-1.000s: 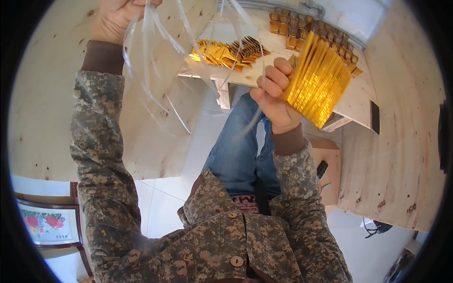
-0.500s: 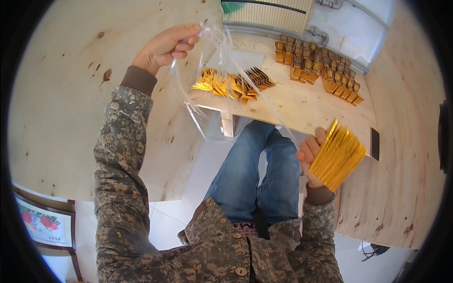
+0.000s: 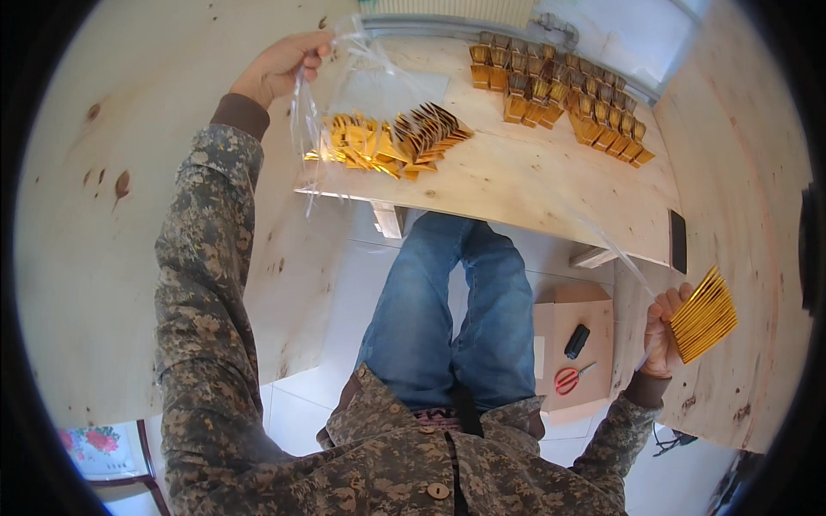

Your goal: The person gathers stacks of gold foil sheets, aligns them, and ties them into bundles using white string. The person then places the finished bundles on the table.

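You have two hands in view, held wide apart. Your left hand [image 3: 288, 64] is up at the far left, its thumb and fingers pinched together on a bunch of clear plastic strips [image 3: 304, 125]; the strips tangle and overlap, so you cannot count them here. Your right hand [image 3: 661, 331] is at the right, nearer you, its fingers closed around the left side of one gold bundle [image 3: 705, 316], whose ridged gold face sticks out to the right. One clear strand [image 3: 624, 258] slants down to that hand from the far left; its middle is too faint against the wood to follow.

Ahead of you is one wooden bench [image 3: 508, 193]. On its left part lies one heap of gold pieces [image 3: 366, 146], too jumbled to count, with one pale sheet [image 3: 391, 90] just behind it. At the far right stand several rows of brown-and-gold bundles [image 3: 559, 95], too crowded for a sure number.

Right of your two jeans-clad legs [image 3: 447, 301], below the bench, sits one cardboard box [image 3: 598, 383], bearing one black object [image 3: 577, 341] and, nearer you, one pair of red-handled scissors [image 3: 568, 380]. One framed flower picture [image 3: 103, 451] shows at the near left.
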`<state>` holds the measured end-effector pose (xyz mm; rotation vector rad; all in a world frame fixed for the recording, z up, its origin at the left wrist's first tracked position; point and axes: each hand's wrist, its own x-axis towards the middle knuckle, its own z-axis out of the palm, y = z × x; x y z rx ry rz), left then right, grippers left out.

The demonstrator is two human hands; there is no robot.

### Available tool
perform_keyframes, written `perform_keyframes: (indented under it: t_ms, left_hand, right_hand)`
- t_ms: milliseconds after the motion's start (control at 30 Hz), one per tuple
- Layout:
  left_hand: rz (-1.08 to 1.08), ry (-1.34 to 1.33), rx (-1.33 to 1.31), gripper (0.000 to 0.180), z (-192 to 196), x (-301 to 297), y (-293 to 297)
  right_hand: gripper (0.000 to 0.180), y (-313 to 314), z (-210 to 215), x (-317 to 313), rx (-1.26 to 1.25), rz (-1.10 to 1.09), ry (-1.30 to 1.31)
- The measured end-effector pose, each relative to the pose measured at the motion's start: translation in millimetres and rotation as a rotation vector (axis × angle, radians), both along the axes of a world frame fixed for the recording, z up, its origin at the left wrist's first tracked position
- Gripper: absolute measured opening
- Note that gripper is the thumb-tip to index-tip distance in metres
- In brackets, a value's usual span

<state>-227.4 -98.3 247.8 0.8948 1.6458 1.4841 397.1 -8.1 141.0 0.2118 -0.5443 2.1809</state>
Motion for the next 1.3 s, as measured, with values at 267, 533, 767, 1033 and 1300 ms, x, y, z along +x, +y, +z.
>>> perform_keyframes:
  t_ms: [267, 533, 767, 1033, 1300]
  left_hand:
    - [0.299, 0.548, 0.108, 0.049, -38.6, -57.5, 60.3]
    - [0.297, 1.174, 0.019, 0.056, -84.1, -48.2, 61.3]
    - [-0.071, 1.007, 0.393, 0.040, -81.3, 85.7, 51.5]
    - [-0.545, 0.936, 0.600, 0.046, -97.4, 272.6, 54.4]
    - [-0.628, 0.416, 0.229, 0.020, -122.6, 250.2, -7.6]
  right_hand:
    - [0.038, 4.0, 10.7, 24.3, -0.028, -0.121, -0.021]
    - [0.058, 11.3, 33.0, 25.9, 0.031, -0.227, -0.145]
    - [0.062, -3.2, 73.9, 0.7, 0.047, -0.095, -0.122]
    - [0.051, -22.4, 114.5, -12.0, 0.108, -0.065, -0.082]
    - [0.064, -23.1, 132.4, 53.9, 0.212, -0.409, -0.222]
